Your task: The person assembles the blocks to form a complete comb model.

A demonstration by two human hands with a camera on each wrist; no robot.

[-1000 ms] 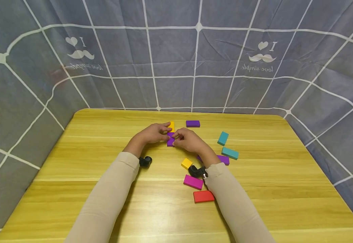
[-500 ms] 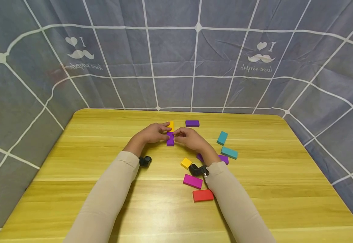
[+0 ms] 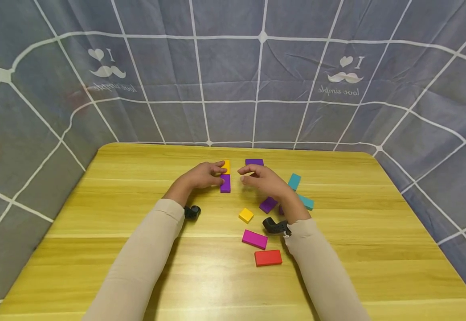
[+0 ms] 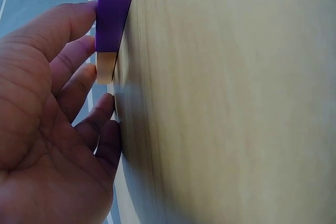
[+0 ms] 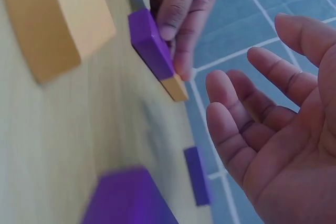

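Observation:
In the head view a purple block [image 3: 226, 183] and a yellow block [image 3: 227, 166] lie end to end on the wooden table. My left hand [image 3: 201, 175] is at their left side. The left wrist view shows its thumb tip against the purple block's side [image 4: 114, 17], with fingertips at the yellow block [image 4: 105, 67] beyond. To the right of this pair, my right hand [image 3: 267, 183] hovers with nothing in it, its fingers loosely bent and spread in the right wrist view. Behind it, another purple block [image 3: 254, 161] is partly hidden.
Right of centre lie two teal blocks [image 3: 295, 181], a purple block [image 3: 268, 205] and one more purple piece mostly hidden under the right forearm. Nearer are a small yellow block [image 3: 246, 216], a magenta block [image 3: 255, 239] and a red block [image 3: 268, 258]. A grey curtain [image 3: 233, 71] surrounds the table.
My right hand has let go of the purple block and moved right, away from the pair, uncovering one purple block near its wrist. My left hand has stayed in place.

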